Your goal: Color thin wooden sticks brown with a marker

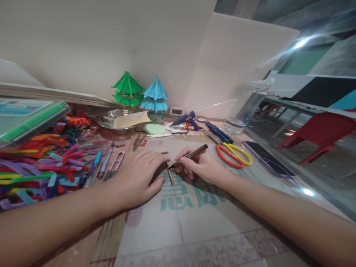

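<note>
My left hand (pixel 139 177) lies flat on the cardboard sheet (pixel 194 218), fingers spread, its fingertips pressing on a small thin wooden stick (pixel 170 177). My right hand (pixel 200 165) grips a dark brown marker pen (pixel 191 155) in a writing hold. The pen's tip touches the upper end of the stick, just beside my left fingertips. A second short stick piece (pixel 164 152) lies just beyond my left hand.
A heap of coloured pipe cleaners (pixel 41 163) fills the left, under a green-lidded box (pixel 27 118). Pens and thread snips (pixel 107 165) lie beside it. Behind: steel bowl (pixel 116 119), green tree (pixel 128 90) and blue tree (pixel 155 95), glue gun (pixel 185 120), orange-yellow scissors (pixel 234 155), phone (pixel 268 159), water bottle (pixel 246 109).
</note>
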Demonstrator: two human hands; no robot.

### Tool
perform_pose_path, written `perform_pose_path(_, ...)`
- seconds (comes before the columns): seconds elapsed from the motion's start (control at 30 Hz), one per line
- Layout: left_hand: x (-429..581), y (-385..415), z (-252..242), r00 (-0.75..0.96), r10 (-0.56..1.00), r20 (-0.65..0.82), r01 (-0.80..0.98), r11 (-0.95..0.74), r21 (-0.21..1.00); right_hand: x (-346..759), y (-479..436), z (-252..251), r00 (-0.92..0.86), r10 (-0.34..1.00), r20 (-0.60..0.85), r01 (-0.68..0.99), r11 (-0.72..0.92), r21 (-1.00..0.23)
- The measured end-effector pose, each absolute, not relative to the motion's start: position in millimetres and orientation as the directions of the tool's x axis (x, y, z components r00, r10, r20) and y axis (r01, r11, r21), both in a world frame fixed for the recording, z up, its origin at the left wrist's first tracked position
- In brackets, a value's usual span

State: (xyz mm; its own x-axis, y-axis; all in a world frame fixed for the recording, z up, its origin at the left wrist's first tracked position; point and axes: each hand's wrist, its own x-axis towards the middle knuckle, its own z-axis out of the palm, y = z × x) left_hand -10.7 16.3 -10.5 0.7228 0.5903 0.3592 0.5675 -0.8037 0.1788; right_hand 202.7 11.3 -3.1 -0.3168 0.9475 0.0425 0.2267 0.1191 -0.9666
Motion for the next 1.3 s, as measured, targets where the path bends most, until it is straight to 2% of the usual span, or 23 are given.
perform_pose_path(0.23, -10.9, 16.8, -10.1, 0.764, 0.534, 0.363, 0.518, -0.842, 0.148, 205.4, 12.1, -4.7, -0.354, 0.935, -0.013, 0.279, 0.093, -0.956)
perform_pose_path(0.5, -10.5, 17.8, -10.6, 0.763, 0.527, 0.374, 0.516, -0.845, 0.138, 205.1, 12.2, -5.6, -0.337, 0.941, 0.033, 0.260, 0.127, -0.957)
perform_pose_path(0.73, -10.6, 16.8, -8.8, 0.763, 0.543, 0.352, 0.530, -0.836, 0.142, 208.8, 11.7, -5.4, -0.399, 0.916, -0.033, 0.308, 0.100, -0.946)
perform_pose_path(1.0, -10.3, 16.0, -8.7, 0.757, 0.544, 0.363, 0.530, -0.835, 0.147, 206.4, 11.9, -6.6, -0.353, 0.936, 0.006, 0.268, 0.108, -0.957)
perform_pose_path(1.3, -10.5, 16.0, -8.7, 0.756, 0.542, 0.368, 0.535, -0.835, 0.131, 208.6, 10.6, -3.8, -0.445, 0.895, -0.020, 0.297, 0.126, -0.947)
